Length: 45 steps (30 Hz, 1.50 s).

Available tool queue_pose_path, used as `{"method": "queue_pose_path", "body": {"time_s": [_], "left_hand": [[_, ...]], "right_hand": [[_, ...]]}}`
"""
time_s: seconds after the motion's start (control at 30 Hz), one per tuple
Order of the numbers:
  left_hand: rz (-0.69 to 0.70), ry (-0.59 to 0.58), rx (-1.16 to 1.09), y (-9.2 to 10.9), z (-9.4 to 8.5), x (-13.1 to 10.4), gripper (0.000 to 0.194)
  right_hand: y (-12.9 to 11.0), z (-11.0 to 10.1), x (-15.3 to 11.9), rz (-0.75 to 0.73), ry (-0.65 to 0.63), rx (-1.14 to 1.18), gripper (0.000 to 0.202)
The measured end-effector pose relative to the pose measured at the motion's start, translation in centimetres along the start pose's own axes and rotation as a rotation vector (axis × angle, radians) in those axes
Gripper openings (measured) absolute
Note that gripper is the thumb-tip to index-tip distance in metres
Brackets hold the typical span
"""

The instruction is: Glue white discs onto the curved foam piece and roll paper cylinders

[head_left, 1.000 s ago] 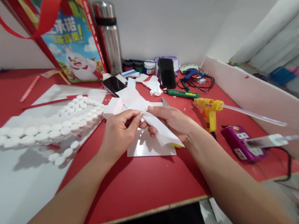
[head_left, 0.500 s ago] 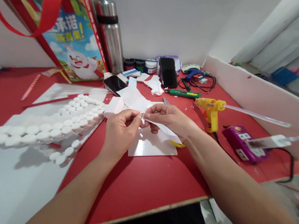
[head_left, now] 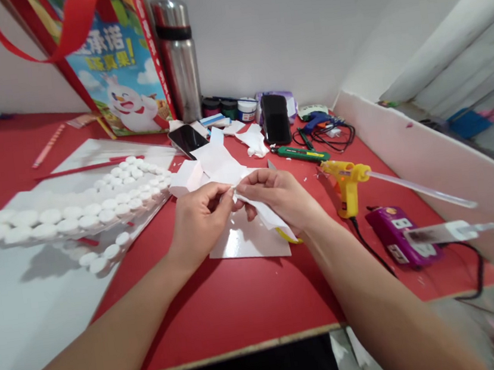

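Observation:
Fingertip to fingertip, both hands meet over a glossy white sheet (head_left: 236, 245). My right hand (head_left: 278, 196) is closed on a strip of white paper (head_left: 268, 213), whose free end hangs down toward the wrist. Pinched at the paper's upper end, my left hand's (head_left: 199, 215) thumb and forefinger touch the same spot; the bit between the fingertips is too small to make out fully. A yellow handle (head_left: 288, 237), perhaps of scissors, shows partly beneath the right hand. Behind the hands lie a folded white paper piece (head_left: 186, 177) and more white paper (head_left: 219, 159).
A chain of white round discs (head_left: 71, 221) lies on a white board (head_left: 7, 322) at left. At right are a yellow glue gun (head_left: 347, 187), a purple box (head_left: 397, 238) and a green cutter (head_left: 299, 153). Behind stand a steel flask (head_left: 181, 67) and a gift bag (head_left: 132, 97).
The whole view has shifted slightly. Both hands keep their pinch on the paper, with only small finger movements; the paper strip has tilted a little.

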<state>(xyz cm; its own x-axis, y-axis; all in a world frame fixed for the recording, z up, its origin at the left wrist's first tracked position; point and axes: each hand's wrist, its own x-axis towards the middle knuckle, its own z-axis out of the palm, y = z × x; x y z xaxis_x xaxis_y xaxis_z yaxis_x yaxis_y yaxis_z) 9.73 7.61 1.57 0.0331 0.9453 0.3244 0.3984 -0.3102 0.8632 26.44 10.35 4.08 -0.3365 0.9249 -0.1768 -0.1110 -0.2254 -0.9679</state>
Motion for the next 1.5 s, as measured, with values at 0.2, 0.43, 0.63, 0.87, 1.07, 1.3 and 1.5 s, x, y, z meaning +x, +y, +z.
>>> {"method": "queue_pose_path", "body": {"time_s": [0.2,0.43,0.63,0.87,1.07,1.3,1.5], "left_hand": [[0.08,0.004,0.059,-0.2,0.5,-0.3,0.019],[0.299,0.104,0.251,-0.8,0.7,-0.1,0.017],[0.277,0.117,0.225,-0.7,0.3,-0.1,0.018],[0.381,0.138,0.346,-1.1,0.4,0.0,0.018],[0.568,0.091,0.53,-1.7,0.2,0.1,0.024],[0.525,0.074,0.273,-1.5,0.1,0.2,0.026],[0.205,0.035,-0.082,-0.5,-0.1,0.5,0.017]], "right_hand": [[1.4,0.3,0.4,-0.125,0.088,-0.181,0.016],[1.9,0.8,0.6,-0.197,0.169,-0.301,0.008],[0.6,1.2,0.1,-0.048,0.178,-0.176,0.014],[1.6,0.9,0.3,-0.232,0.238,-0.353,0.01],[1.9,0.5,0.4,-0.271,0.217,-0.315,0.013],[1.4,0.4,0.1,-0.318,0.226,-0.316,0.014],[1.5,0.2,0.3,-0.393,0.179,-0.372,0.011]]}}
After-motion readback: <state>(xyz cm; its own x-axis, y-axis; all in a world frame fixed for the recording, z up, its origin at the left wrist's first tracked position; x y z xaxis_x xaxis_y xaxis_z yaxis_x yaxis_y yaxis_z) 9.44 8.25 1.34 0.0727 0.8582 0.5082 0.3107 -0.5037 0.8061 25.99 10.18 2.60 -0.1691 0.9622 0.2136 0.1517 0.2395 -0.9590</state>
